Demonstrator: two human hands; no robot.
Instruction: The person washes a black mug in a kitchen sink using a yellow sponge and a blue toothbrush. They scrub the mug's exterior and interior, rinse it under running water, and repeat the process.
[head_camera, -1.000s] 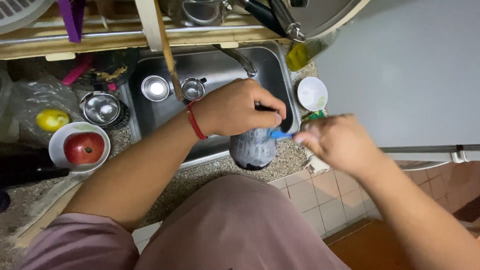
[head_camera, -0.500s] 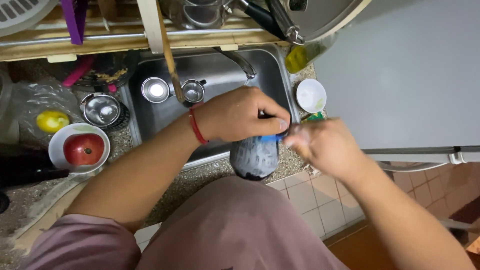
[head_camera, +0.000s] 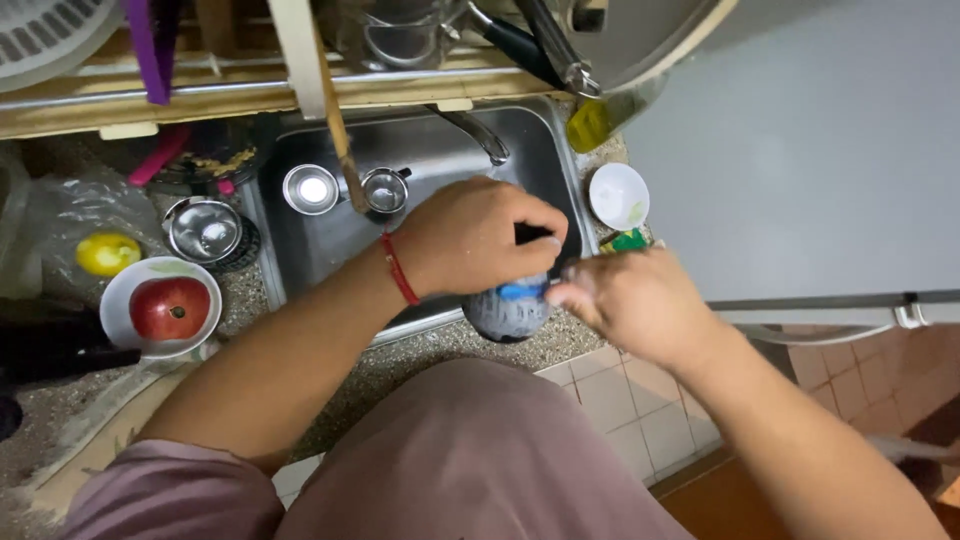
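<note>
The left hand (head_camera: 478, 240), with a red thread band (head_camera: 399, 268) around its wrist, was curled over the top of a dark, rounded bottle (head_camera: 505, 315) and gripped it from above, its fingers bent down around something dark at the bottle's upper end. The bottle stood over the front rim of the steel sink (head_camera: 300, 245), at about 6 o'clock from the faucet (head_camera: 478, 132). At 3 o'clock from the bottle, the right hand (head_camera: 635, 305) pressed against its side, fingers pinched on a small blue piece (head_camera: 522, 291) at the bottle's neck; what exactly that piece was could not be told. Inside the sink, at 10 o'clock from the left hand, sat a small steel cup (head_camera: 385, 190) and just beside it, farther left, a round steel lid or bowl (head_camera: 311, 189). At 9 o'clock from the sink, on the speckled counter (head_camera: 440, 350), rested a steel strainer bowl (head_camera: 203, 230), and at 7 o'clock from that a white bowl (head_camera: 118, 290) held a red apple (head_camera: 170, 308). A yellow lemon (head_camera: 107, 253) lay at 10 o'clock from the apple. At 1 o'clock from the right hand stood a small white bowl (head_camera: 618, 195), with a yellow-green bottle (head_camera: 592, 124) at 12 o'clock from it.
</note>
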